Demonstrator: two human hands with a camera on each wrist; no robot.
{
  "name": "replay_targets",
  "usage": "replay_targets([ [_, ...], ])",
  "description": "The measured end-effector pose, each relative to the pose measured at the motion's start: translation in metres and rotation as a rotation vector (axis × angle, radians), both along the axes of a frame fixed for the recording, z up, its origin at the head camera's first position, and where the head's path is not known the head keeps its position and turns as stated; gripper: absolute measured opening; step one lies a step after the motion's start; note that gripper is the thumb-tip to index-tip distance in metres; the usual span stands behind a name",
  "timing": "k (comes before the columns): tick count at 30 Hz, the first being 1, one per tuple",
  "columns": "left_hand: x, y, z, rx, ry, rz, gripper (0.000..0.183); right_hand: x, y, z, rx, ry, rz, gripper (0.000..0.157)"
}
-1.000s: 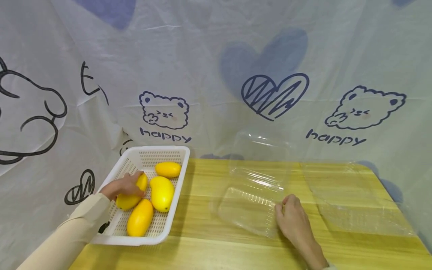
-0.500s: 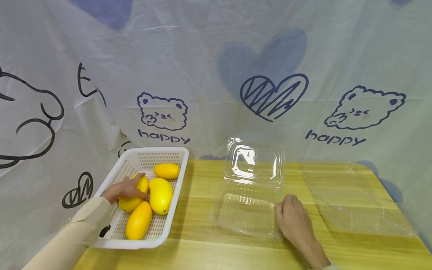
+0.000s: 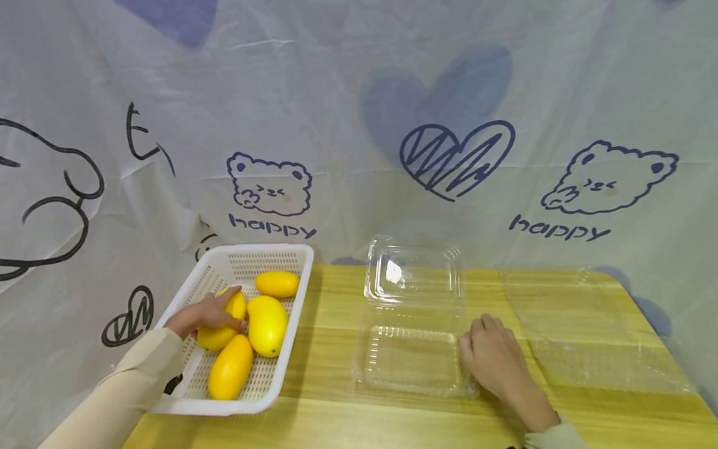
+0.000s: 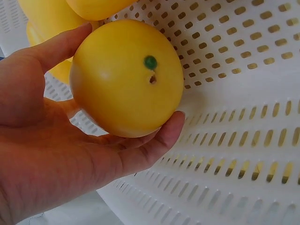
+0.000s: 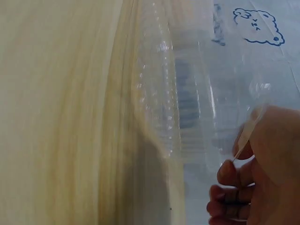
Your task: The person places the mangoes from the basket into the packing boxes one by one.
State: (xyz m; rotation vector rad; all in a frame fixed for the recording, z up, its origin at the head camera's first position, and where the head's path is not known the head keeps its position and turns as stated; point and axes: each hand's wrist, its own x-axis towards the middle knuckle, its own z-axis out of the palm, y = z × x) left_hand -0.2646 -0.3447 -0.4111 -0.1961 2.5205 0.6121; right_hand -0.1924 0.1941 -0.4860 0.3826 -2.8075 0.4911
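Inside a white perforated plastic basket (image 3: 305, 299), my left hand (image 3: 206, 313) has its thumb and fingers curled round a yellow mango (image 4: 126, 79). The left wrist view shows that mango end-on, with a small green spot on it. Three other mangoes lie in the basket: one at the back (image 3: 277, 284), one in the middle (image 3: 268, 325) and one at the front (image 3: 230, 368). My right hand (image 3: 496, 358) pinches the right rim of a clear plastic clamshell box (image 3: 412, 362). The box's lid (image 3: 415, 274) stands raised at the back, away from my hand.
A second clear plastic clamshell (image 3: 606, 365) lies opened to the right of my right hand. Everything stands on a wooden table (image 3: 336, 411). Behind it hangs a pale cloth (image 3: 348, 125) printed with bears and hearts; the cloth also runs along the left side.
The clamshell box under my right hand has tipped down flatter on the table, its lid swinging a little left. My left hand has barely moved on its mango.
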Motion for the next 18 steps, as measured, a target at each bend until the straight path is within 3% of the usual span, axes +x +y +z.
replay_targets([
  [18, 0.0021, -0.0028, -0.0031, 0.02, 0.014, -0.017, 0.102, 0.0002, 0.0074, -0.0019, -0.026, -0.02, -0.009, 0.024],
])
